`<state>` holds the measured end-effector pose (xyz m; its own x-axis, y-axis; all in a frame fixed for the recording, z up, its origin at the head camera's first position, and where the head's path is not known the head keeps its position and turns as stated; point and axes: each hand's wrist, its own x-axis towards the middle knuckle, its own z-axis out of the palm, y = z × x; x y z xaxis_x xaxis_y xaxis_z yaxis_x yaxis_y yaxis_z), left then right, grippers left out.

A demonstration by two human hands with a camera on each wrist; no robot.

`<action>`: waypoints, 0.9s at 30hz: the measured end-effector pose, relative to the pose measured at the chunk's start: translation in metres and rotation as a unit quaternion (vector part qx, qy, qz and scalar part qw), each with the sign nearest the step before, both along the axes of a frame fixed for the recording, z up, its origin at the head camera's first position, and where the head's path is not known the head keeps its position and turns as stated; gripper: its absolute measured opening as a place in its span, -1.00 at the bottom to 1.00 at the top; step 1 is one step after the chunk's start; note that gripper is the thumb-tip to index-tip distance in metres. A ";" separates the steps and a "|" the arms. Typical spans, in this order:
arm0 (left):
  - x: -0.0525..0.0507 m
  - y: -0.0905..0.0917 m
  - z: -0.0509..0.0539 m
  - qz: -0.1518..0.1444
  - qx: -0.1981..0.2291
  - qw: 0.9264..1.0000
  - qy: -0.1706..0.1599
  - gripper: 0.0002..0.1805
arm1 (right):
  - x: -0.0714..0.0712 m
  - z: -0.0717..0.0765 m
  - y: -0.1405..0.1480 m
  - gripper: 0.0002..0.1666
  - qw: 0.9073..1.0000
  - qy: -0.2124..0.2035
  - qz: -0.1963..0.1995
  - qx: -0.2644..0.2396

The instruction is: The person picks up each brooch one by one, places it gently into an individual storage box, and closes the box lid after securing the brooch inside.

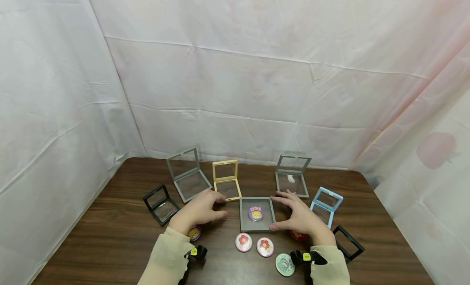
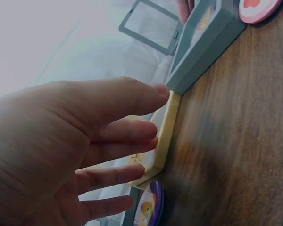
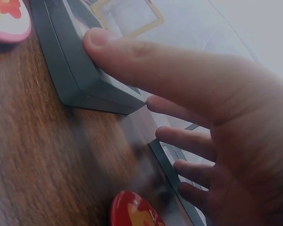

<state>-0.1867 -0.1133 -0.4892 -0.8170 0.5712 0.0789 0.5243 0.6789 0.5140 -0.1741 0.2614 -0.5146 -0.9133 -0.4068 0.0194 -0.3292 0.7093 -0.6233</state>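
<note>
A closed grey square display case (image 1: 247, 227) lies flat near the middle of the table, with a purple round badge (image 1: 255, 213) inside. My right hand (image 1: 299, 214) is at its right side; the thumb (image 3: 132, 59) touches the near corner, and the index fingertip reaches the far corner. The other right fingers extend past the case. To the left of the case, my left hand (image 1: 200, 209) holds nothing, its fingers spread and relaxed, near an opened yellow case (image 1: 226, 179). Another purple badge (image 2: 150, 207) lies by the left hand, partly hidden in the head view.
Opened cases stand around: two grey (image 1: 186, 177) (image 1: 293, 174), a black one (image 1: 161, 205) at left, a light blue one (image 1: 326, 203) and another black one (image 1: 349, 243) at right. Two flower badges (image 1: 243, 242) (image 1: 265, 247), a green badge (image 1: 284, 264) and a red badge (image 3: 132, 211) lie nearer.
</note>
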 end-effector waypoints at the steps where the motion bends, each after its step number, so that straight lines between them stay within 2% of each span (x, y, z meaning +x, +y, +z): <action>1: 0.000 -0.001 0.001 -0.002 0.002 1.000 -0.003 -0.57 | 0.000 0.001 0.000 0.12 1.000 0.003 0.001 0.001; 4: 0.000 -0.003 0.004 0.000 0.008 1.000 -0.014 -0.59 | 0.000 0.003 0.000 0.09 1.000 0.004 0.002 0.001; 7: -0.001 -0.004 0.004 0.019 0.018 0.999 -0.020 -0.60 | 0.000 0.005 0.000 0.05 1.000 0.007 0.003 0.004; 9: -0.003 -0.004 0.004 0.050 0.028 0.998 -0.021 -0.58 | 0.000 0.006 0.000 0.02 1.000 0.009 0.002 0.005; 12: -0.006 -0.005 0.002 0.113 0.044 0.993 -0.005 -0.53 | 0.001 0.007 0.000 -0.01 1.000 0.013 0.000 0.005; 15: -0.010 -0.004 0.000 0.174 0.065 0.982 0.010 -0.45 | 0.001 0.006 0.001 -0.05 1.000 0.018 -0.003 0.001; 19: -0.016 -0.003 -0.005 0.227 0.112 0.968 0.012 -0.35 | 0.001 0.005 0.001 -0.09 1.000 0.019 -0.005 -0.006; 23: -0.025 -0.004 -0.013 0.260 0.176 0.949 0.015 -0.32 | 0.002 0.005 0.000 -0.11 1.000 0.019 -0.003 -0.008; 27: -0.034 -0.005 -0.022 0.268 0.235 0.934 0.021 -0.36 | 0.003 0.004 0.000 -0.12 1.000 0.023 -0.002 -0.006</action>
